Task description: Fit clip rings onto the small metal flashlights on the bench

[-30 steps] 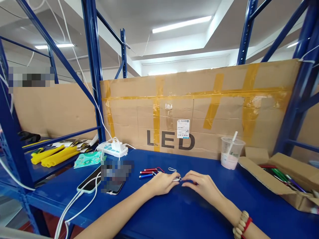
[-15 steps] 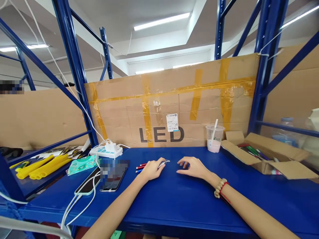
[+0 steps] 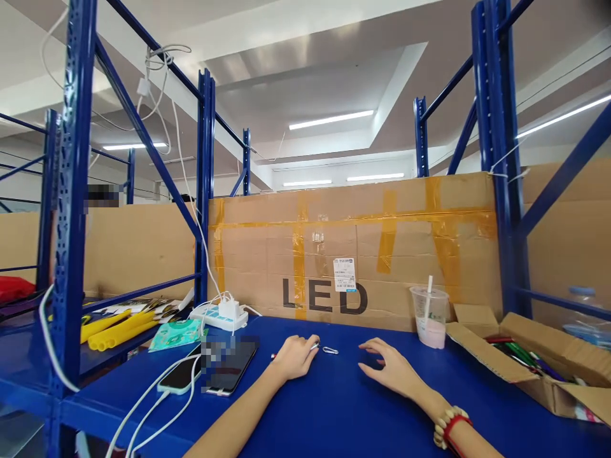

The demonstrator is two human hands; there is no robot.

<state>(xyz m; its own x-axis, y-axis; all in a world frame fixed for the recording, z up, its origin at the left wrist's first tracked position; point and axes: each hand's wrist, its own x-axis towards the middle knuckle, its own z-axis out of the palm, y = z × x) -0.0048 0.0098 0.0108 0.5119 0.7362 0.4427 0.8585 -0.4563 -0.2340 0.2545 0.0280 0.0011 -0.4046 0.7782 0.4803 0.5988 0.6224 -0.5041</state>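
My left hand (image 3: 296,357) rests low over the blue shelf with its fingers curled closed. A bit of silver metal shows at its fingertips, but the rest of what they cover is hidden. Just right of those fingertips lies a small silver carabiner clip (image 3: 330,350), apart from the hand. The red end of a small rod (image 3: 273,356) peeks out on the left side of the same hand. My right hand (image 3: 389,369) hovers to the right of the clip, thumb and fingers apart and lightly curved, holding nothing.
Two phones (image 3: 233,369) with white cables lie at left, near a power strip (image 3: 219,317) and a teal packet (image 3: 176,335). Yellow tubes (image 3: 121,329) lie beyond. At right stand a plastic cup (image 3: 434,327) with a straw and an open carton (image 3: 525,375) of pens. Cardboard (image 3: 258,254) closes the back.
The camera view has tilted up and turned left. The red and blue rods beside my left hand are now mostly covered by it. My right hand stays open.
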